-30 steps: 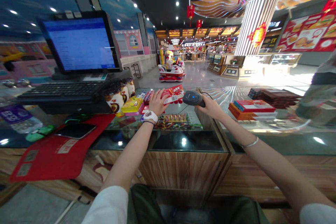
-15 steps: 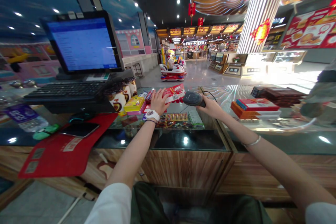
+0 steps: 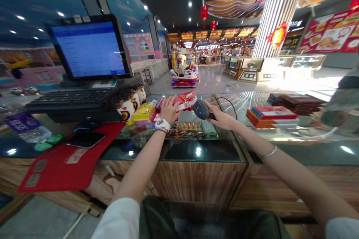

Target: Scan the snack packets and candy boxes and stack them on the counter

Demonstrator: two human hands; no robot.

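Note:
My left hand (image 3: 169, 109), with a white watch on the wrist, grips a red snack packet (image 3: 185, 100) with a white barcode label, holding it just above the glass counter (image 3: 196, 149). My right hand (image 3: 221, 118) is closed around a dark handheld barcode scanner (image 3: 202, 109) whose head, lit blue, tilts left toward the packet. A black cable runs from the scanner across the glass.
A till screen (image 3: 89, 49) and keyboard (image 3: 70, 98) stand at left, with cups (image 3: 123, 106), a yellow box (image 3: 143, 112), a phone (image 3: 84, 140) on a red mat (image 3: 64, 158). Stacked boxes (image 3: 270, 115) lie right. A person's sleeve (image 3: 340, 104) shows at the far right.
My right hand has lowered the scanner toward the counter and tilted its head leftward at the packet. My left hand keeps the packet in about the same place.

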